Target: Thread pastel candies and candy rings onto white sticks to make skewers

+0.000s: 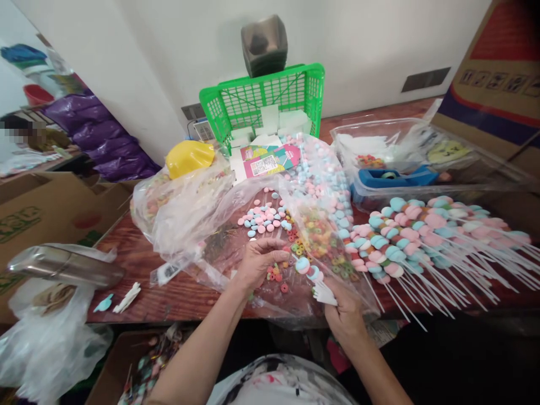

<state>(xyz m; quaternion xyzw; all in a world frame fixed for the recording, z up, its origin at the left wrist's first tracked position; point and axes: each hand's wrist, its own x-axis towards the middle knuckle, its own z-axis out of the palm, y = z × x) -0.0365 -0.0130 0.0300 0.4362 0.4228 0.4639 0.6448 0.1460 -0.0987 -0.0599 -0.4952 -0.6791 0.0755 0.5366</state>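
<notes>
My right hand [346, 312] is closed round a small bundle of white plastic sticks [324, 293]. Pink, blue and white candies [302, 265] are threaded on a stick that slants from this bundle toward my left hand [260, 261]. The thumb and fingers of that left hand are pinched together beside the stick's tip; what they hold, if anything, is too small to name. Loose ring candies [275, 274] in red, green and orange lie below the left fingers on clear plastic. Behind them is a pile of round pink and blue candies [262, 218].
Finished candy sticks [417, 236] are heaped at the right. A green basket [264, 84] stands against the wall, and a blue tape dispenser [390, 177] sits in a clear bin. Clear bags of candy [189, 208], a steel flask [65, 267] and a cardboard box [54, 202] are at the left.
</notes>
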